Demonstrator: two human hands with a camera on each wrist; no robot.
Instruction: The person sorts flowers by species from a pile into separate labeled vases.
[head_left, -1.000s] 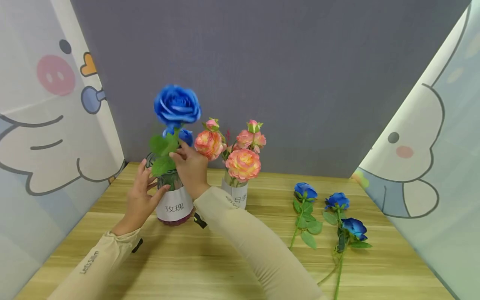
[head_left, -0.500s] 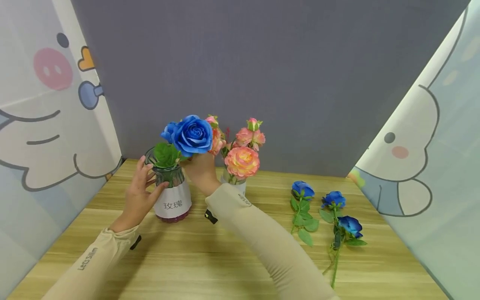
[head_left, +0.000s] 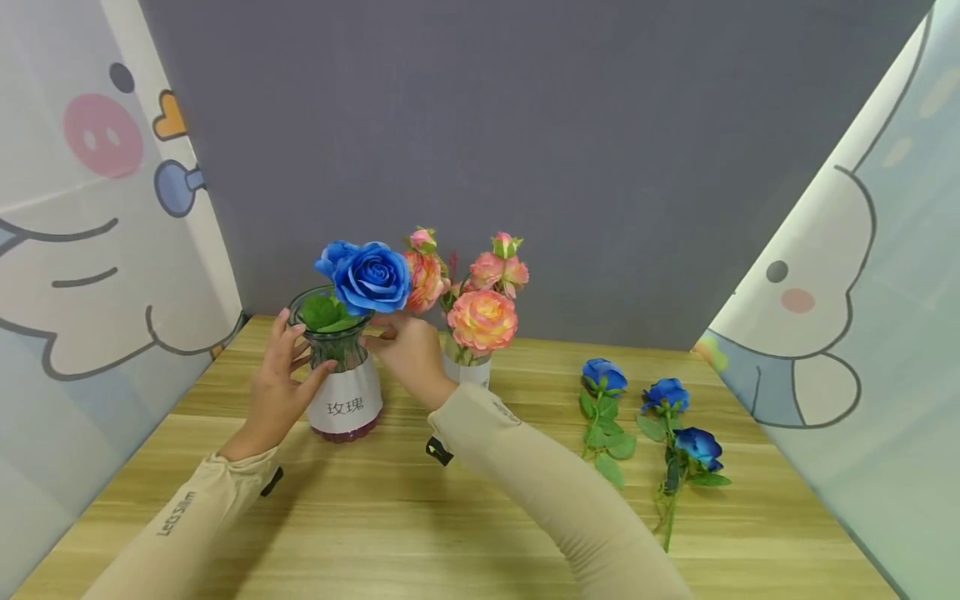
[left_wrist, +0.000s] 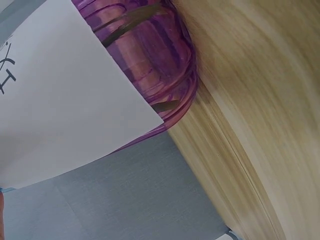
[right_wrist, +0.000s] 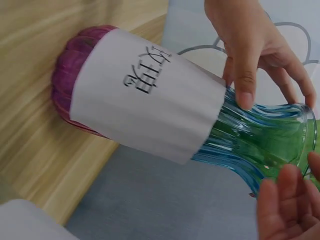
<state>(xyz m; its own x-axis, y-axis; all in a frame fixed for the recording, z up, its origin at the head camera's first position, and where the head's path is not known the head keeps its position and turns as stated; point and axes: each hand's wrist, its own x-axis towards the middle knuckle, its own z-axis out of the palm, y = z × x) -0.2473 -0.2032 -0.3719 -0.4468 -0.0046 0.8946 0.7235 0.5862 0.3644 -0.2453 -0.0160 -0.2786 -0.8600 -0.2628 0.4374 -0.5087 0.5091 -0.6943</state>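
Note:
My left hand (head_left: pixel 279 379) holds the ribbed glass vase (head_left: pixel 341 354) at its neck, thumb in front and fingers on the far-left side, up to the rim. A white paper label (right_wrist: pixel 145 92) wraps the vase, whose base is purple. A large blue rose (head_left: pixel 372 277) leans over the right rim, its green leaves (head_left: pixel 324 313) inside the mouth. Behind it shows a second blue rose (head_left: pixel 334 255). Below the large bloom, my right hand (head_left: pixel 412 348) is at the right side of the rim, fingers loosely bent; no stem shows between them. The left wrist view shows mostly label and vase base (left_wrist: pixel 155 60).
Right of the vase stands another labelled vase (head_left: pixel 467 369) with pink-orange flowers (head_left: pixel 483 321). On the right of the wooden table (head_left: pixel 450 517) lie three blue roses: one apart (head_left: pixel 604 377), two together (head_left: pixel 666 395). A grey panel (head_left: pixel 480 150) stands behind.
The large blue rose has come down into the vase and now tilts right over the rim. My right hand has lowered from its stem and shifted right. My left hand stays on the vase.

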